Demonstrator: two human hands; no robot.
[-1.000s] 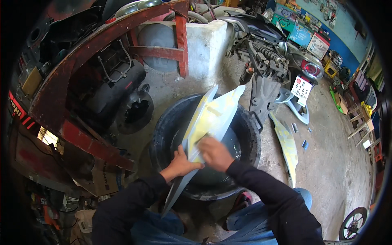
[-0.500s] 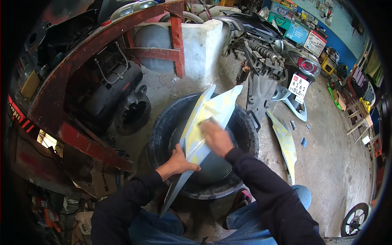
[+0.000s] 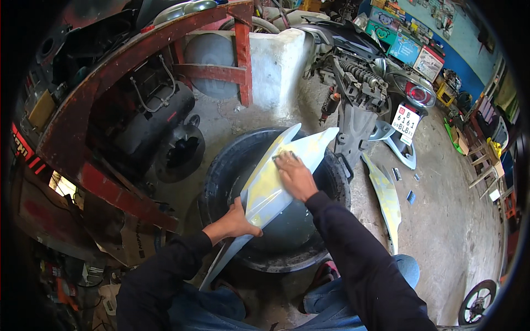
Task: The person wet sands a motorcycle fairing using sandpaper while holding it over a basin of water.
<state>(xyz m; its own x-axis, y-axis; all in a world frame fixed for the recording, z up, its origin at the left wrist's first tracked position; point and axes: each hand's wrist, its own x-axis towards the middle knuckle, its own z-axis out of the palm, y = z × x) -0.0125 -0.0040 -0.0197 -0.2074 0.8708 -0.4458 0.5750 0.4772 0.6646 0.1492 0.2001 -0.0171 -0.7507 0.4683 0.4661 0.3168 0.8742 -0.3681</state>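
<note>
A long, pointed motorcycle body panel [image 3: 266,194], pale grey-blue with yellow patches, lies at a slant over a wide black tub [image 3: 339,190]. My left hand [image 3: 231,223] grips its lower part, thumb on the upper face and fingers around the left edge. Farther up the panel, my right hand [image 3: 296,177] presses down with bent fingers. Under those fingertips shows the edge of a small dark sheet [image 3: 277,156] that looks like sandpaper; most of it is hidden. Water with bright specks stands in the tub beneath the panel.
A second patched panel [image 3: 385,193] lies on the floor at right, near small blue pieces [image 3: 411,197]. Beyond the tub stands a partly stripped motorcycle [image 3: 353,105]. A red frame [image 3: 105,182] and a black tank [image 3: 157,118] are at left. A wheel [image 3: 477,302] lies at lower right.
The panel's far end has shifted right and nearer, and its lower tip has swung left. My left hand has moved slightly left with it. My right hand has slid along the panel's surface.
</note>
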